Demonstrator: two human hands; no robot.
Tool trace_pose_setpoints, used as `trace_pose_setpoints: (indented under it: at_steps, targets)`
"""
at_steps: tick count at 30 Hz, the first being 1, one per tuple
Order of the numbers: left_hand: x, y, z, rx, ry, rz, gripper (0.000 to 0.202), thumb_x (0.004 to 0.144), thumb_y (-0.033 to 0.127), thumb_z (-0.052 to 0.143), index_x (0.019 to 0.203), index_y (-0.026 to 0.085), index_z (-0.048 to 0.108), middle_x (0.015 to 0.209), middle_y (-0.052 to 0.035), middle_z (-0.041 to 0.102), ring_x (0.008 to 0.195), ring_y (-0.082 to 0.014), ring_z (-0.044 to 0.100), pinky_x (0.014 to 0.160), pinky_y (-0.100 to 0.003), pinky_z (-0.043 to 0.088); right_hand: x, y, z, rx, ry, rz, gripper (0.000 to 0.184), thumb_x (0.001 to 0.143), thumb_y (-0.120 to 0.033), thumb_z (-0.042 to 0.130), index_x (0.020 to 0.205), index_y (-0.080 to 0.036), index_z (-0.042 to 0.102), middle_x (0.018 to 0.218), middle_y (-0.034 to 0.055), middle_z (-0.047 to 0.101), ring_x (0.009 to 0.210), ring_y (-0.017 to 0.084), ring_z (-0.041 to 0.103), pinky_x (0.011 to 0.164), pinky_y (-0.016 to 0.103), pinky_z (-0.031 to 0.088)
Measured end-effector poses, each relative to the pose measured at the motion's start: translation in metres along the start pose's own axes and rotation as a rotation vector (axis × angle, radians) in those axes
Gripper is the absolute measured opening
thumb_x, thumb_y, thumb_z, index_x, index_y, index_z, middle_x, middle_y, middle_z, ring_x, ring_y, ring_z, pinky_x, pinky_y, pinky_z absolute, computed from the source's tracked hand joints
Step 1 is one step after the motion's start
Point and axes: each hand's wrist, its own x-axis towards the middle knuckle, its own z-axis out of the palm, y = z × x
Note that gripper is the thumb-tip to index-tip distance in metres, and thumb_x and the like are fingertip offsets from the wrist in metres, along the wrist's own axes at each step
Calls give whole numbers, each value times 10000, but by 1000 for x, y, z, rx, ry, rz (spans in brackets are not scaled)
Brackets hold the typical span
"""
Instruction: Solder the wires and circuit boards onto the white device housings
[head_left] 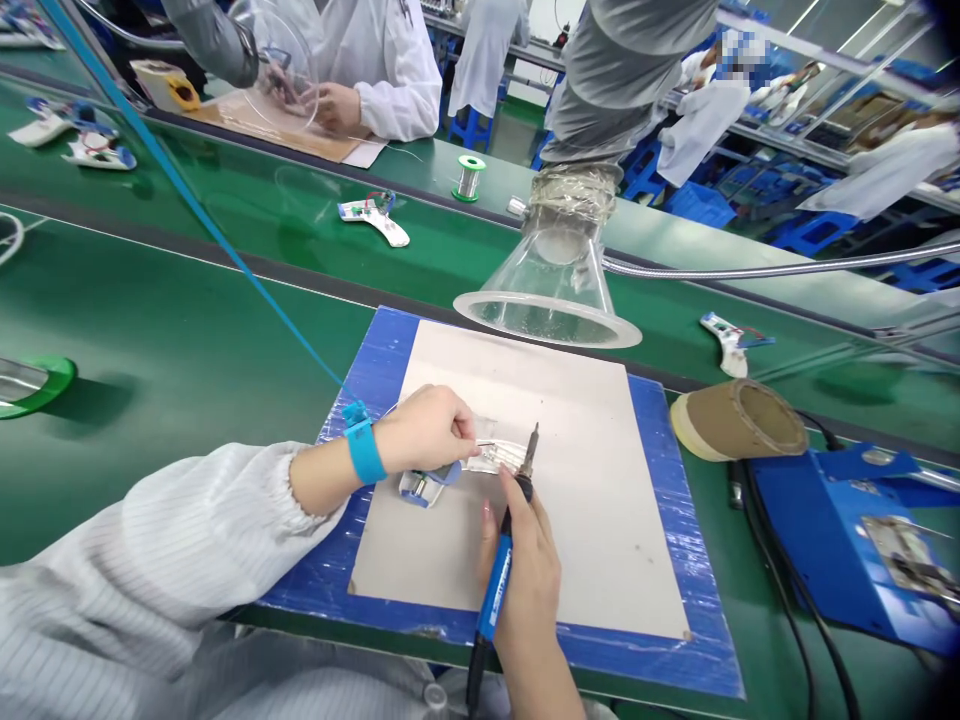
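My left hand (427, 428) is closed in a pinch on a thin solder wire above a small white and blue part (431, 484) lying on the grey work mat (600, 520). A blue wrist strap (365, 445) circles that wrist, with a blue cord running up to the left. My right hand (525, 580) is wrapped round a blue-handled soldering iron (504, 555). Its tip (532, 445) points up and away, close to the clear end of the part and to my left fingertips.
A clear fume funnel (551, 290) hangs just beyond the mat. A cardboard tape roll (739, 420) and a blue soldering station (862, 540) sit right. A solder spool (470, 177) and white parts (375, 217) lie on the green belt. Other people in white coats work behind.
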Motion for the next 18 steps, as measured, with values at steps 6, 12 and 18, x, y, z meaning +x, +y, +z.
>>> trace_pose_setpoints:
  at_steps: [6,12,18]
  targets:
    - [-2,-8,12,-54,59,3,114,760,140,707,776,121,819,667,-50,750,650,-140,657,603,-212,438,6,-12,-16,55,93,122,444,924,-134,615,1352,-238,555,1132,25,724,1003,168,706,858,272,562]
    - [2,-11,15,-93,37,3,122,788,167,711,806,119,821,595,-24,693,563,-112,579,552,-211,400,-6,-10,-21,100,145,209,378,921,-187,637,1297,-209,607,948,31,753,887,171,720,762,268,561]
    - [7,-12,13,-19,68,119,99,759,97,721,776,115,816,750,-64,747,721,-147,629,667,-231,437,1,-14,-28,209,157,136,415,874,-78,655,1274,-184,620,848,48,687,726,142,646,615,261,524]
